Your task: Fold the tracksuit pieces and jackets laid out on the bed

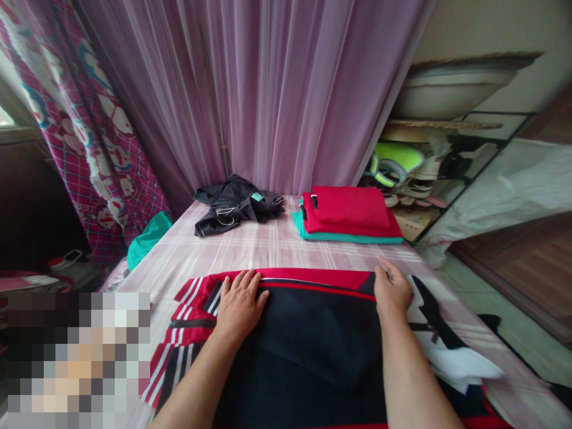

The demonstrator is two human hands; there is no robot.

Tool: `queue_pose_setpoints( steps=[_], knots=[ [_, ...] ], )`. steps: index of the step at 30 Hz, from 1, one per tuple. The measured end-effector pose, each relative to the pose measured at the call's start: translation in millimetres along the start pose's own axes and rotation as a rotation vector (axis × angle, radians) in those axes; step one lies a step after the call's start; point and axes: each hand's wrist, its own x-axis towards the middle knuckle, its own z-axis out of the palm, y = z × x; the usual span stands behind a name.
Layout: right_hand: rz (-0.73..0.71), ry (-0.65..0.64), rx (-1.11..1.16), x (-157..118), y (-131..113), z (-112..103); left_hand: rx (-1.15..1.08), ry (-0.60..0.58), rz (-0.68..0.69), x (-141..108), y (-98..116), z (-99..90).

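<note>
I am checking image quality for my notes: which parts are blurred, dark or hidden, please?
In the head view, a pixelated block hides part of the lower left; in the head view, the pale basin and plastic sheet at right look soft and stretched; in the head view, the dark garment shows little fabric detail.

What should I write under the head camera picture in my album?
Left hand and right hand on a red-edged dark garment, with a folded red-and-teal pile behind.

Flat navy cloth garment [313, 345] is showing red trim, pale pink fabric sheet [241, 247] is showing white checks
</note>
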Motion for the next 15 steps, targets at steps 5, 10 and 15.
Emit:
queue_pose_setpoints(
  steps=[5, 10, 15],
  knots=[
    [0.009, 0.091, -0.041, 1, -15, -6, -0.002, 0.006, 0.003, 0, -1, 0.1],
    [-0.164, -0.219, -0.002, -23, -69, 2, 0.006, 0.009, 0.008, 0, -2, 2.0],
    [-0.445, -0.814, -0.094, -79, -118, 23, 0.036, 0.018, 0.025, 0, -2, 3.5]
  ],
)
